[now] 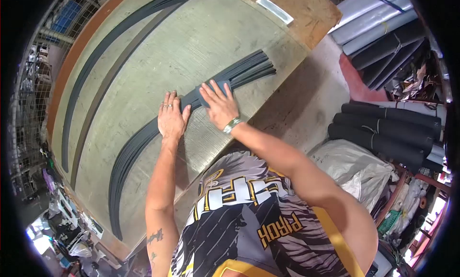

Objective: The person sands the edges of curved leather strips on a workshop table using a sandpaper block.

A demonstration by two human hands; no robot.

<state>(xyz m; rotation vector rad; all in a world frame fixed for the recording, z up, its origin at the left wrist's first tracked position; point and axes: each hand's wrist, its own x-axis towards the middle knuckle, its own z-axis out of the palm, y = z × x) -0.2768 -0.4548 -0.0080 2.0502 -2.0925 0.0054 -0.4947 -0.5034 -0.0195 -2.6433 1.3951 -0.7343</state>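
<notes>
Here we are, both palms down on a long bundle of dark strips (132, 149) that runs from the lower left of the frame to a fanned end right of centre. Our left hand (172, 118) lies flat across it, fingers close together and thumb out to the side, weighing the strips down, probably so they stay bunched and don't slide. Our right hand (220, 104) is spread just beside it, over a flat slate-blue pad (220, 84) laid on the bundle; whether the fingers grip that pad's edge, we cannot tell. The pad likely spreads our pressure over several strips at once. Beyond the hands, the strips splay apart, as loose ends do where nothing presses them. The worktable (191, 37) gives us firm backing beneath. Up in the upper left, a second strip bundle (90, 63) and a brownish bar (109, 76) lie lengthwise, well apart from our hands, perhaps to leave us elbow room.
</notes>
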